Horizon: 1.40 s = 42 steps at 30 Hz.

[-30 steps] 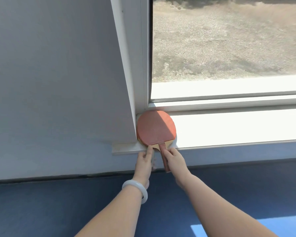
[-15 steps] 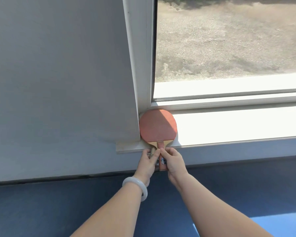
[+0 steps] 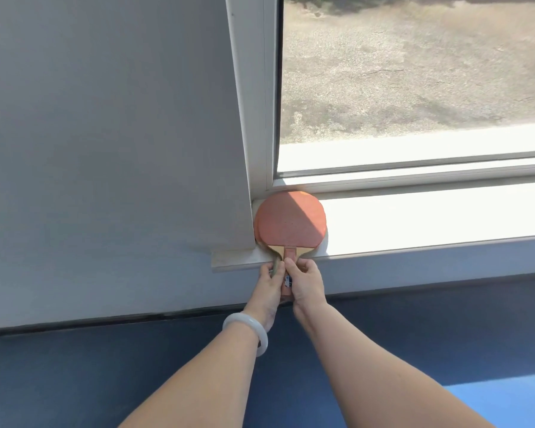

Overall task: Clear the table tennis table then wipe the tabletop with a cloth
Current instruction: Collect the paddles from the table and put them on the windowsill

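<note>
Round red rubber-faced paddle (image 3: 291,222), wooden neck, lies flat in the corner of the smooth white windowsill (image 3: 430,217), with its handle overhanging. A second paddle (image 3: 274,260) is stacked beneath. Left hand (image 3: 267,287), pale bangle (image 3: 247,330) at the wrist, curls round the lower handle; right hand (image 3: 306,284) grips the upper. Grey wall (image 3: 105,149) to the left, dark blue surface (image 3: 74,381) below.

Two paddles, two hands, one bracelet (image 3: 247,330), one windowsill (image 3: 430,223).
Just beyond the fingers, the top paddle (image 3: 291,223) lies on the lower paddle (image 3: 256,228); the right hand (image 3: 306,282) and the left hand (image 3: 267,285) each grip one handle.
</note>
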Each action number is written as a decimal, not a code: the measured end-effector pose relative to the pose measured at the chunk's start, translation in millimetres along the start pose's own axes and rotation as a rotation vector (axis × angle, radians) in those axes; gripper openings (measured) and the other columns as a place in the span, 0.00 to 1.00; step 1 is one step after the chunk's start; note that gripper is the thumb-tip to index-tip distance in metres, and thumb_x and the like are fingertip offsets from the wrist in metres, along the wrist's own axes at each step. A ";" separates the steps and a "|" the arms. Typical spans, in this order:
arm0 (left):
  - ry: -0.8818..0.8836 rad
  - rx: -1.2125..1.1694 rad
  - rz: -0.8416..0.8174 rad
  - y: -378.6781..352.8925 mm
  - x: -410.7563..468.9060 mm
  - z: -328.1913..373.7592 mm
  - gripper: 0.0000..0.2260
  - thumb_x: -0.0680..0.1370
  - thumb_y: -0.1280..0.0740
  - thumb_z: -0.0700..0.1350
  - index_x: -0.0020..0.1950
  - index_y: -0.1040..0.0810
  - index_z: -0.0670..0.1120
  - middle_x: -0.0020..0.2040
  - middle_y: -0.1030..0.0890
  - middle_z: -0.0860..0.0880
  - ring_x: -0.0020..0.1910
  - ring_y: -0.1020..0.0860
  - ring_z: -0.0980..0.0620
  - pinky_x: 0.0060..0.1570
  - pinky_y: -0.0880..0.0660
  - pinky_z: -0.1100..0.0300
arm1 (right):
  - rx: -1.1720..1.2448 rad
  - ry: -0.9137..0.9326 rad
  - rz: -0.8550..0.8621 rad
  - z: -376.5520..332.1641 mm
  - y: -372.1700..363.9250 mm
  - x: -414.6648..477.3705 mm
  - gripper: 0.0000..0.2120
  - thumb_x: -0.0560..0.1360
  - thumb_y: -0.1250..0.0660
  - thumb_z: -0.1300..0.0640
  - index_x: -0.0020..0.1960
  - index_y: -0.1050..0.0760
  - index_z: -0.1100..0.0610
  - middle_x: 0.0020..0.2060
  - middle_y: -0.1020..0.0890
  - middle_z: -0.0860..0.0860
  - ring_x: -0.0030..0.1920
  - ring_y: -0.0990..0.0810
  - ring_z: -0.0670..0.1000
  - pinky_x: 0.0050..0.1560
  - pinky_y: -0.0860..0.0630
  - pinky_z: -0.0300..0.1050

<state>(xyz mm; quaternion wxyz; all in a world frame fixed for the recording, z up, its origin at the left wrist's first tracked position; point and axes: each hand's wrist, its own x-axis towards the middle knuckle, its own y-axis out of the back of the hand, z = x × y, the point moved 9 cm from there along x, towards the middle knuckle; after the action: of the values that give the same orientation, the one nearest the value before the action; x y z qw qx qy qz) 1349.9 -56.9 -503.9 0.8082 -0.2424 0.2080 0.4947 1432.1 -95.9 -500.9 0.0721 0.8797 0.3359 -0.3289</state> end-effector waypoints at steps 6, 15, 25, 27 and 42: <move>0.020 0.046 0.023 1.6 -0.4 -0.1 0.17 0.83 0.43 0.54 0.67 0.34 0.45 0.61 0.21 0.43 0.58 0.20 0.45 0.61 0.24 0.47 | -0.058 0.007 0.012 -6.0 3.4 1.8 0.06 0.78 0.31 0.59 0.52 0.24 0.62 0.46 0.18 0.59 0.45 0.20 0.56 0.53 0.20 0.55; -0.014 0.150 0.082 14.5 -2.5 8.6 0.16 0.82 0.39 0.54 0.66 0.33 0.48 0.63 0.23 0.46 0.61 0.22 0.44 0.58 0.24 0.52 | -0.114 -0.005 0.017 -9.4 8.4 -6.3 0.11 0.78 0.31 0.58 0.59 0.22 0.62 0.51 0.16 0.57 0.47 0.18 0.54 0.46 0.18 0.47; -0.023 0.261 0.123 24.8 -21.9 17.3 0.13 0.83 0.41 0.43 0.68 0.32 0.45 0.66 0.27 0.45 0.65 0.27 0.47 0.68 0.31 0.47 | -0.278 -0.055 0.043 -15.1 16.3 -21.5 0.08 0.77 0.31 0.60 0.56 0.25 0.58 0.40 0.21 0.47 0.37 0.23 0.43 0.27 0.32 0.32; -0.006 0.243 0.114 25.2 -23.9 15.9 0.12 0.84 0.43 0.41 0.67 0.30 0.44 0.64 0.25 0.45 0.63 0.25 0.47 0.66 0.29 0.48 | -0.294 -0.104 0.038 -9.7 15.4 -23.6 0.07 0.77 0.31 0.62 0.55 0.23 0.60 0.36 0.19 0.49 0.34 0.22 0.46 0.31 0.31 0.37; -0.121 0.299 0.072 20.7 -19.4 26.8 0.11 0.83 0.41 0.41 0.53 0.25 0.57 0.56 0.19 0.50 0.55 0.20 0.48 0.61 0.24 0.51 | 0.041 -0.081 0.025 11.0 7.4 -29.5 0.10 0.74 0.27 0.64 0.56 0.20 0.62 0.44 0.13 0.57 0.50 0.15 0.57 0.66 0.27 0.53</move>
<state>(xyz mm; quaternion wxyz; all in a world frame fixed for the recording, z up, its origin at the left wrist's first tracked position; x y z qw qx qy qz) 1325.6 -46.4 -475.2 0.8280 -0.0817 0.2387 0.5007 1414.5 -121.4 -491.6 0.0717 0.8710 0.3151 -0.3701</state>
